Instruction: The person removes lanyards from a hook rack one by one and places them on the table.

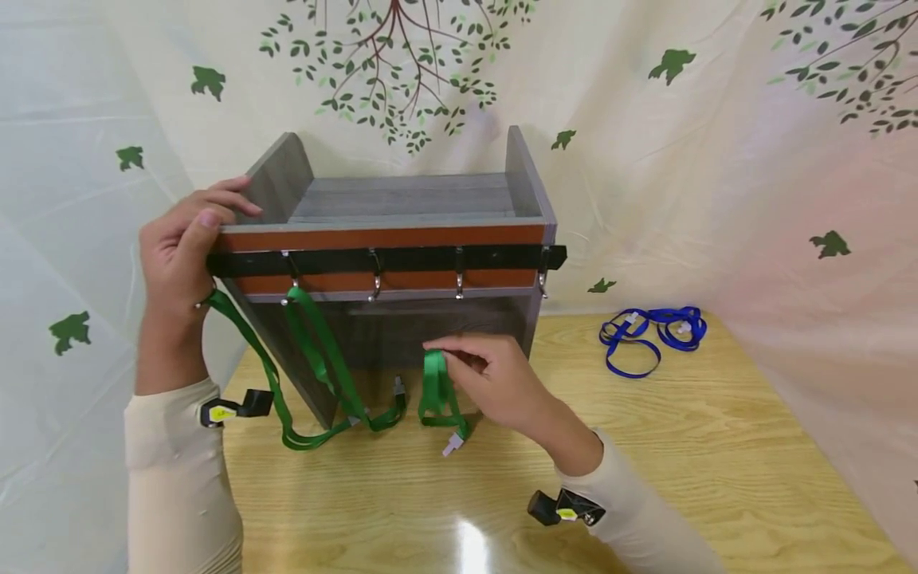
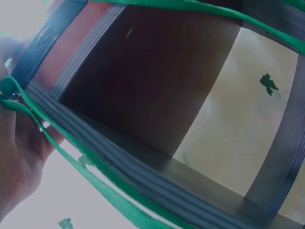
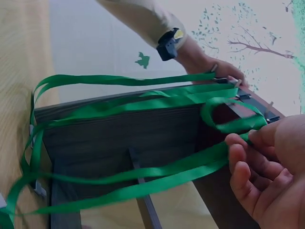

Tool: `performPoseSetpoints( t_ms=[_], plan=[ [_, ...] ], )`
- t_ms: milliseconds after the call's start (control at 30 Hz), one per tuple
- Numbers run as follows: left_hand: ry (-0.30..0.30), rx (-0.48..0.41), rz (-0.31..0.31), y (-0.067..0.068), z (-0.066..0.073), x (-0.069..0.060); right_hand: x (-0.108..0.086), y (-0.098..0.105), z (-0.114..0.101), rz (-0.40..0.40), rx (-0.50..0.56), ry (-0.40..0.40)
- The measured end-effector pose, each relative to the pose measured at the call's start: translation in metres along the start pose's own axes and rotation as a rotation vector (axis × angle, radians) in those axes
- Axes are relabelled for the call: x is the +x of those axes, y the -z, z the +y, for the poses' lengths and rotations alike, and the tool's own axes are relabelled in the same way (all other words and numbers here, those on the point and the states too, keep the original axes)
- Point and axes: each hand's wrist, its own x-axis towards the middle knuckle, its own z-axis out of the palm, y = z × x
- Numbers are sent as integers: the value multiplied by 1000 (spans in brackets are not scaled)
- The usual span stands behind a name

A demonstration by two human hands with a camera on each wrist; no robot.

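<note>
With our left hand [image 1: 175, 247] we are gripping the shelf [image 1: 409, 237], the wrist label [image 1: 221, 413] appearing too small to read; inward from the far edge of the table [image 1: 344, 510], a green lanyard [image 1: 433, 383] is hanging lengthwise, clip [image 1: 453, 443] down, from our pinching right hand [image 1: 495, 376].

Lanyards [image 1: 306, 341] (on hooks [image 1: 295, 279]) before shelf [image 1: 416, 195]

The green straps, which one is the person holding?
In the head view, the rightmost green strap: the right hand pinches it, while the other two green straps hang from the black rail.
</note>
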Motion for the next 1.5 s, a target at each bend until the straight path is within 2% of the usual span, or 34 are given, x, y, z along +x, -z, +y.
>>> performPoseSetpoints(
  t_ms=[167, 367, 467, 600, 967, 1200, 1500],
  plan=[
    [1, -12, -2, 0, -1, 0, -4, 8, -2, 26, -40, 3],
    [9, -21, -5, 0, -2, 0, -7, 14, -4, 115, -159, 120],
    [11, -29, -1, 1, -2, 0, -8, 17, -5, 150, -172, 167],
    [13, -27, -2, 1, -2, 0, -10, 21, -5, 139, -99, 185],
    [19, -12, 2, 2, -3, -1, -16, 28, -4, 87, 112, 68],
    [13, -16, 13, 3, -1, -1, -15, 30, -1, 112, 80, 148],
    [24, -23, 12, 2, -1, -1, -15, 29, 7, 182, 128, 234]
  ],
)
